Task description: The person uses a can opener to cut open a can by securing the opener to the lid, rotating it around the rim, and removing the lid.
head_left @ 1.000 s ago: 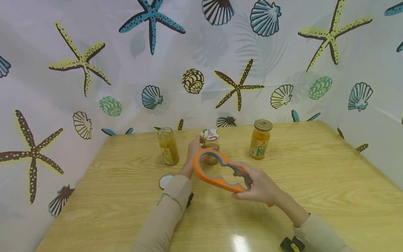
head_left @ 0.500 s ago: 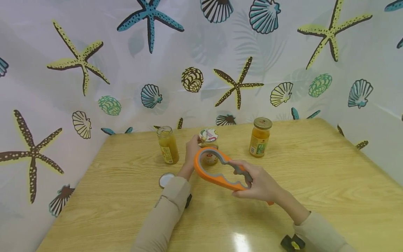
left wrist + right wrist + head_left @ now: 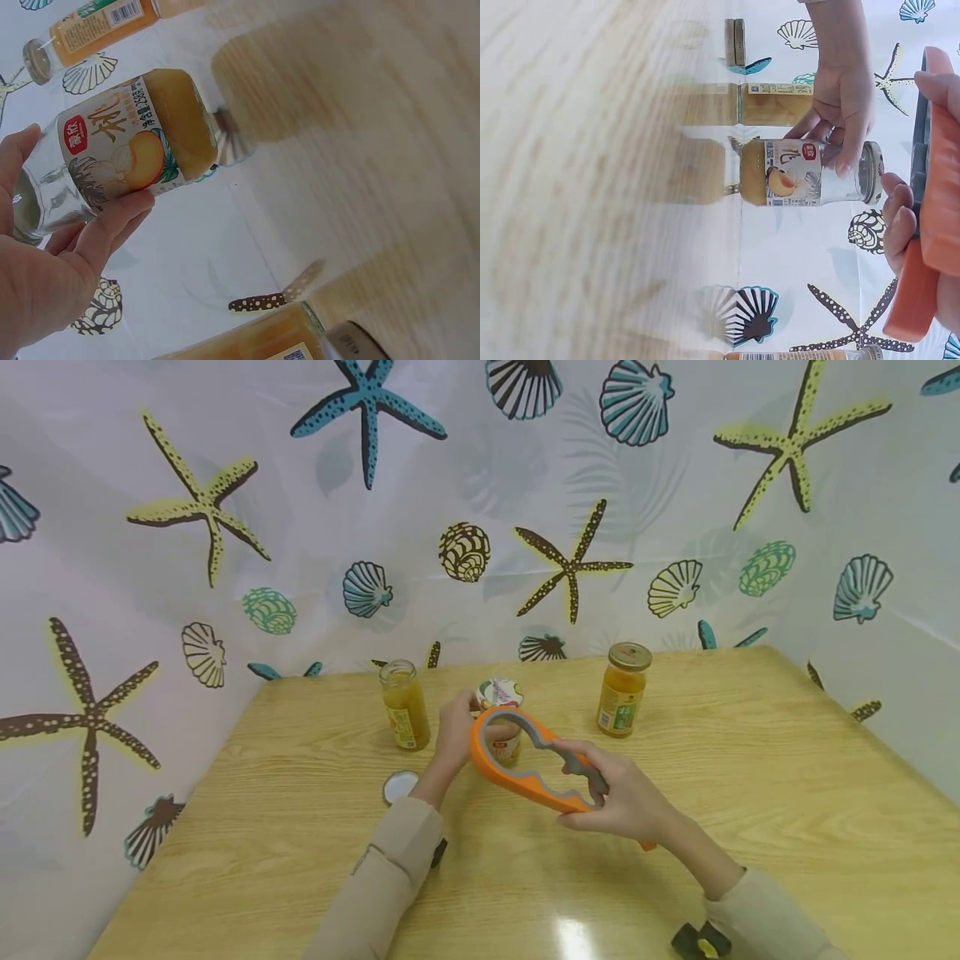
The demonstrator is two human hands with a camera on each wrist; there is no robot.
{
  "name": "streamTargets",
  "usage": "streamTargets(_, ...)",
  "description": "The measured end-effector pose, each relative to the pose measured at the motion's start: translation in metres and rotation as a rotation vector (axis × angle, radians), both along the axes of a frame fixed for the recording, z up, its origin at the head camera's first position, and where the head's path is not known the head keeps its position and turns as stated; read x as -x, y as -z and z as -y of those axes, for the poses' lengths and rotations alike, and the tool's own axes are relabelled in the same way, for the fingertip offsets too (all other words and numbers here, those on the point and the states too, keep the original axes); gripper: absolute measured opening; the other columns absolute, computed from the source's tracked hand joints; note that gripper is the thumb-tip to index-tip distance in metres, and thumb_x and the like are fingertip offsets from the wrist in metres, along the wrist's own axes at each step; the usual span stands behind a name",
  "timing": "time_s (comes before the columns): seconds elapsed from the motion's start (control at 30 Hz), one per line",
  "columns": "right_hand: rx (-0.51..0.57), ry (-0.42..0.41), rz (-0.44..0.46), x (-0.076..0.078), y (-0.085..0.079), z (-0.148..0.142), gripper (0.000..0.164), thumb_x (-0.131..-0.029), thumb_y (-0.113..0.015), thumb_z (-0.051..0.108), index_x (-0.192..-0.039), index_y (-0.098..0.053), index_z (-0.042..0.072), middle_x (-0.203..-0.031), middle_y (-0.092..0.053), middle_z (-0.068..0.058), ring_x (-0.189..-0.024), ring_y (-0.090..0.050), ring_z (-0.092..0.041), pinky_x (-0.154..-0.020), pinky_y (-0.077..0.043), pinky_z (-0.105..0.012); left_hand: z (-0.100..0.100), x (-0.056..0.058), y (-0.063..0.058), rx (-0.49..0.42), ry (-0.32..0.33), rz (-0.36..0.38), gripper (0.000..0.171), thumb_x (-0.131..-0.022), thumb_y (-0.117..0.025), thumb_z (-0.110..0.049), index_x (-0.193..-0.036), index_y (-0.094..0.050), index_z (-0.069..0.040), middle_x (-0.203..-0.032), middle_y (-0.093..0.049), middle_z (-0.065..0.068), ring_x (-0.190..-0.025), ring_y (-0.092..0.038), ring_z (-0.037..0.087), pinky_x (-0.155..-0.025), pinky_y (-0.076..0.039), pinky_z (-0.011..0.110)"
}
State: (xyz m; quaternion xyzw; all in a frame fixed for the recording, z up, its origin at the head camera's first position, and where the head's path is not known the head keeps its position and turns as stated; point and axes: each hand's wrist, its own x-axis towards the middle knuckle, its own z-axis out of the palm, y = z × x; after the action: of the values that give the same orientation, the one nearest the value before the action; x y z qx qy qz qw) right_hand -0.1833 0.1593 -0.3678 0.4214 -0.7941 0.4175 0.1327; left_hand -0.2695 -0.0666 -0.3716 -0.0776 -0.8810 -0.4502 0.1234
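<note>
My left hand [image 3: 455,728] grips a glass jar [image 3: 135,142] with a peach label, its thumb and fingers round the upper part. A patterned lid [image 3: 500,693] is on the jar. In the right wrist view a small gap shows between the jar's base and its reflection, so it appears held just off the table. My right hand [image 3: 621,793] holds an orange and grey jar opener [image 3: 517,785] by its handles. The opener's wide loop stands in front of the jar in the head view; whether they touch I cannot tell.
An uncapped jar of yellow contents [image 3: 405,710] stands on the wooden table [image 3: 300,860] at the left. Near it lies a loose lid [image 3: 401,787]. A capped jar [image 3: 622,693] stands at the right. Behind is a cloth with sea prints [image 3: 420,510].
The peach jar has come slightly nearer to me with my left hand. The jar opener stays in my right hand, nearly where it was.
</note>
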Motion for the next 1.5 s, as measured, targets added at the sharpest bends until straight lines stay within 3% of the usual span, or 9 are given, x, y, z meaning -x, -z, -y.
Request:
streamTargets(0.23,0.061,-0.009,-0.006,0.0,0.002,-0.002,0.073,-0.061,-0.083,0.004,-0.125,-0.047,0.0,-0.086,-0.059,-0.003,-0.048,-0.04,-0.008,-0.044,-0.036,-0.017,0.004,-0.021,-0.002,-0.022,0.053,0.024,0.03,-0.072,-0.077,-0.013,-0.078,-0.052,0.001,-0.102,-0.063,0.023,-0.086,-0.064,0.033,-0.073,-0.053,0.038)
streamTargets(0.4,0.078,-0.013,-0.026,0.0,0.0,-0.001,0.074,-0.059,-0.082,-0.002,-0.123,-0.046,-0.005,-0.087,-0.059,-0.007,-0.048,-0.038,-0.01,-0.043,-0.035,-0.016,0.004,-0.036,-0.006,-0.05,0.099,0.07,0.036,-0.067,-0.082,-0.014,-0.087,-0.057,0.001,-0.104,-0.064,0.021,-0.084,-0.066,0.03,-0.067,-0.055,0.032)
streamTargets(0.53,0.096,-0.02,-0.055,-0.006,-0.009,0.002,0.072,-0.056,-0.08,-0.009,-0.12,-0.045,-0.011,-0.086,-0.06,-0.013,-0.047,-0.037,-0.006,-0.042,-0.034,-0.017,0.003,-0.047,-0.008,-0.011,0.176,0.018,0.041,-0.068,-0.081,-0.012,-0.101,-0.06,-0.001,-0.102,-0.065,0.015,-0.087,-0.065,0.028,-0.07,-0.054,0.028)
streamTargets(0.73,0.11,-0.023,-0.052,-0.011,-0.017,0.004,0.071,-0.057,-0.078,-0.013,-0.119,-0.045,-0.012,-0.087,-0.06,-0.016,-0.048,-0.036,-0.005,-0.041,-0.034,-0.017,0.002,-0.06,-0.002,-0.072,0.301,-0.047,0.049,-0.066,-0.083,-0.014,-0.109,-0.059,-0.006,-0.099,-0.065,0.008,-0.092,-0.063,0.022,-0.073,-0.053,0.025)
streamTargets(0.87,0.107,-0.012,-0.043,-0.008,-0.012,0.002,0.072,-0.057,-0.078,-0.013,-0.12,-0.044,-0.011,-0.087,-0.06,-0.015,-0.047,-0.036,-0.005,-0.041,-0.034,-0.017,0.003,-0.066,0.0,-0.079,0.322,-0.029,0.049,-0.066,-0.083,-0.018,-0.108,-0.06,-0.01,-0.1,-0.065,0.003,-0.093,-0.06,0.019,-0.075,-0.052,0.025)
streamTargets(1.07,0.125,-0.037,-0.064,-0.016,-0.026,0.007,0.07,-0.055,-0.077,-0.015,-0.117,-0.044,-0.015,-0.085,-0.06,-0.017,-0.045,-0.037,-0.016,-0.041,-0.034,-0.018,0.001,-0.072,0.0,-0.089,0.346,-0.005,0.048,-0.065,-0.084,-0.017,-0.106,-0.061,-0.012,-0.1,-0.065,-0.001,-0.093,-0.059,0.016,-0.075,-0.051,0.024)
streamTargets(1.3,0.122,-0.036,-0.045,0.0,-0.004,-0.002,0.075,-0.058,-0.08,-0.008,-0.123,-0.045,-0.008,-0.088,-0.06,-0.013,-0.046,-0.037,-0.009,-0.042,-0.034,-0.016,0.0,-0.075,0.001,-0.075,0.362,0.027,0.046,-0.064,-0.084,-0.018,-0.104,-0.061,-0.011,-0.099,-0.065,-0.001,-0.094,-0.059,0.015,-0.076,-0.05,0.024)
streamTargets(1.5,0.116,-0.045,-0.018,-0.011,-0.021,0.005,0.07,-0.057,-0.077,-0.014,-0.119,-0.044,-0.013,-0.085,-0.06,-0.016,-0.048,-0.036,-0.003,-0.04,-0.034,-0.019,0.001,-0.079,0.0,-0.069,0.387,0.052,0.047,-0.065,-0.083,-0.017,-0.107,-0.061,-0.011,-0.102,-0.064,0.0,-0.096,-0.059,0.016,-0.077,-0.05,0.025)
